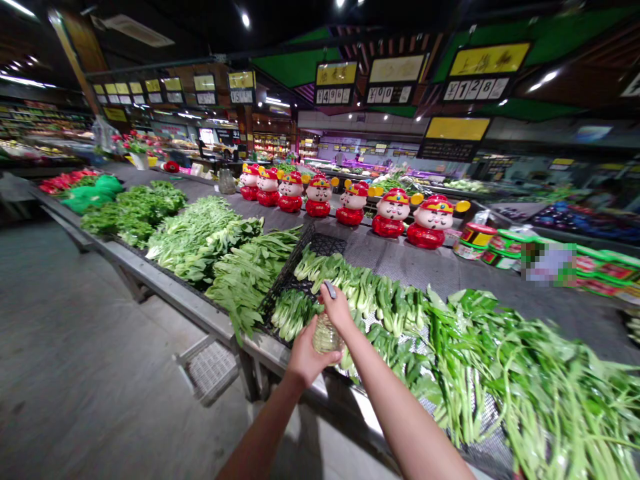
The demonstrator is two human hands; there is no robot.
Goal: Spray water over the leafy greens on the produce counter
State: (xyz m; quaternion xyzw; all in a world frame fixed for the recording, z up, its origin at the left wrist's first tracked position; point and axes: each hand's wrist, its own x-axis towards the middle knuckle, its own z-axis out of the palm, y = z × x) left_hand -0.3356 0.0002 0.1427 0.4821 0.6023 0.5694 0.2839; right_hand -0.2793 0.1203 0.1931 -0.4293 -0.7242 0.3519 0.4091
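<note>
A clear spray bottle [327, 335] with a grey top is held upright in front of me, over the front edge of the vegetable stand. Around its lower body wraps my left hand [306, 360]. My right hand [337, 310] grips the top part, fingers curled round the grey head. Just behind and beside the bottle lie small bok choy [363, 287] in rows. A black plastic crate [287, 280] reaches under the bunches left of my hands. Long leafy green stems [480, 360] lie to the right, partly behind my right forearm.
More leafy greens [200, 230] run along the stand to the left. Several red mascot figures [320, 197] line the back ledge, with packaged tubs [505, 247] to their right. A plastic basket [207, 367] is low beside the stand's metal edge [175, 290]. Price signs [336, 83] hang overhead.
</note>
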